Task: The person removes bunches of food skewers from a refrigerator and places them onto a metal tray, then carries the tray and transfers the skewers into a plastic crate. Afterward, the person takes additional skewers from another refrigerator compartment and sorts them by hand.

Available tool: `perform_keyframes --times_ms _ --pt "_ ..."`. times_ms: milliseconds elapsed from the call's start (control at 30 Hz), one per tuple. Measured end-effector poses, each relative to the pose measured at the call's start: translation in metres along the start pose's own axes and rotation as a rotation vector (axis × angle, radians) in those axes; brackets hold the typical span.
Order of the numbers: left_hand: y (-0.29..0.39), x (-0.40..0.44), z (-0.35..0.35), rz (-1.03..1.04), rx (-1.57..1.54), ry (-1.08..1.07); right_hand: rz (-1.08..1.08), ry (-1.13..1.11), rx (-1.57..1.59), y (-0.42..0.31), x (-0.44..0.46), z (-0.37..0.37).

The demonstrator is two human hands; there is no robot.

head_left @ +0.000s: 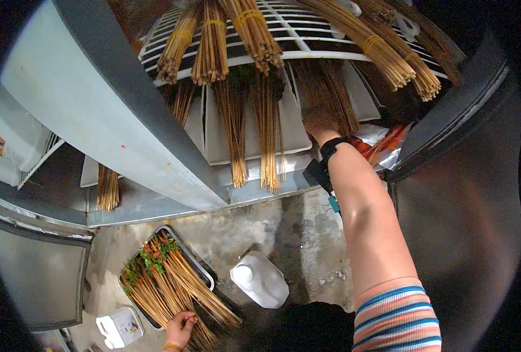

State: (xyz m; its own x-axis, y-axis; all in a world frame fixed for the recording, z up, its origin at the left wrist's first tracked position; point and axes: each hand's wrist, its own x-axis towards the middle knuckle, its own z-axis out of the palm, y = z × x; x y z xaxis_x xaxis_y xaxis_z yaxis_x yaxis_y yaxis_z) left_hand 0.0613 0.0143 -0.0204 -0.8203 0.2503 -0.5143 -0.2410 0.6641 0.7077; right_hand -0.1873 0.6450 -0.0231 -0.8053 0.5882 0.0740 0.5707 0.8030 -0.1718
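Observation:
My right arm, in a striped sleeve with a black band at the wrist, reaches up into the open fridge. My right hand (321,122) is in shadow beside a bundle of thin skewers (339,100) on the lower level; its fingers are hidden. Down at the lower left, my left hand (181,328) is closed, fingers curled at the stick ends of the long wooden skewers (172,281). These lie in a dark tray (204,276) on the floor, with green leaves and red pieces (155,256) at their far ends.
Tied skewer bundles (251,35) overhang a white wire rack (307,54); more bundles (231,135) lie below. A white jug (260,280) and a smaller white container (119,328) stand on the concrete floor. Fridge doors (37,281) hang open at both sides. Foil (395,141) lies at right.

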Motion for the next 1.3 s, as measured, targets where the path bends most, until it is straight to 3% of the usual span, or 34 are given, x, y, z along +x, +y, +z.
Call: perform_keyframes --times_ms 33,67,100,167,200,233,300,333,400,500,600,867,933,967,1033,1100,1167,1200,1233,1300 --pt "0.0 0.0 0.0 0.0 0.017 0.004 0.01 -0.08 0.003 0.005 0.002 -0.002" --pt "0.0 -0.001 0.001 0.001 0.033 0.009 -0.066 0.087 -0.027 0.019 0.018 0.021" --pt "0.004 -0.003 0.001 -0.005 0.027 0.012 -0.074 0.083 -0.029 0.018 0.016 0.012" --pt "0.018 -0.004 0.0 0.038 0.195 0.023 0.068 0.06 0.072 0.012 0.005 -0.016" --pt "0.021 -0.003 0.0 0.033 0.192 0.027 -0.156 0.366 0.129 0.032 0.01 0.012" --pt "0.023 -0.005 0.0 0.046 0.183 0.043 -0.161 0.36 0.132 0.047 0.014 0.007" --pt "0.017 -0.009 0.0 0.052 0.168 0.06 -0.011 -0.265 0.756 0.062 0.022 -0.02" --pt "0.008 -0.01 0.001 0.05 0.152 0.061 -0.015 -0.267 0.75 0.058 0.018 -0.036" --pt "0.001 -0.008 0.0 0.052 0.138 0.055 0.223 -0.295 1.313 0.048 -0.002 -0.07" --pt "0.008 -0.008 -0.001 0.11 0.269 0.009 0.282 -0.274 1.545 0.034 -0.025 -0.101" --pt "0.021 -0.008 0.0 0.056 0.115 0.031 0.319 -0.204 1.758 0.014 -0.052 -0.116" --pt "0.03 -0.009 -0.006 0.046 0.072 -0.011 0.292 -0.092 1.407 0.04 -0.056 -0.075" --pt "0.029 -0.009 -0.009 0.097 0.123 0.009 0.157 0.195 1.362 0.036 -0.05 -0.055" --pt "0.028 -0.011 -0.011 0.132 0.177 0.025 0.149 0.193 1.366 0.037 -0.045 -0.046" --pt "0.025 -0.011 -0.011 0.107 0.153 0.027 -0.006 0.331 0.945 0.04 -0.038 -0.04" --pt "0.022 -0.013 -0.01 0.081 0.135 0.013 0.014 0.31 1.039 0.031 -0.037 -0.042" --pt "0.025 -0.01 -0.005 0.14 0.17 -0.001 0.27 0.082 0.501 0.014 -0.042 -0.06" --pt "0.022 -0.008 -0.005 0.151 0.17 -0.004 0.125 0.113 0.281 0.01 -0.044 -0.055" --pt "0.018 -0.007 -0.005 0.141 0.193 -0.005 0.195 0.168 0.345 -0.003 -0.048 -0.049" --pt "0.02 -0.006 -0.007 0.129 0.227 -0.011 0.268 0.019 0.334 -0.016 -0.055 -0.048"
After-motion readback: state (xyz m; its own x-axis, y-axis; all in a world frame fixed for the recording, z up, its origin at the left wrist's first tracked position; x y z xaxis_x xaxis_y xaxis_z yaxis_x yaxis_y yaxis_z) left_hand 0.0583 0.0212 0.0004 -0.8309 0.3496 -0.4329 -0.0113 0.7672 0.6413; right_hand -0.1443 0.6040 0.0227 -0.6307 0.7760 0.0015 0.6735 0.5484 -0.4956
